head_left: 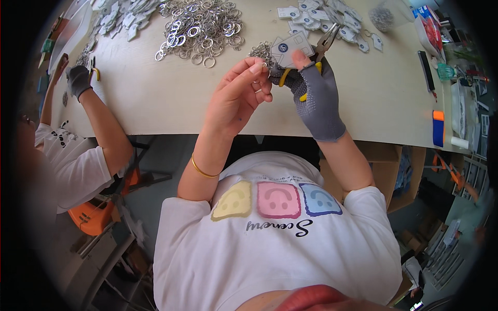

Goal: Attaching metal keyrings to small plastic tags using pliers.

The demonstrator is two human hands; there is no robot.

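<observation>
My bare left hand (233, 96) is closed in a pinch on a small metal ring (265, 65), beside the edge of a white card-shaped tag (292, 48). In a grey fingerless-thumb glove, my right hand (320, 103) presses that tag under its bare thumb. The same hand also grips pliers (326, 40) with yellow-and-black handles, their jaws pointing away over the table. Just behind my left fingertips lies a small heap of fine metal links (261, 51), partly covered by the tag.
A large pile of split key rings (199, 28) lies at the back. White tags are heaped at back right (332, 18) and back left (127, 15). A clear bag of small metal parts (383, 16) stands far right. At left, a co-worker's gloved hand (79, 80) works near pliers.
</observation>
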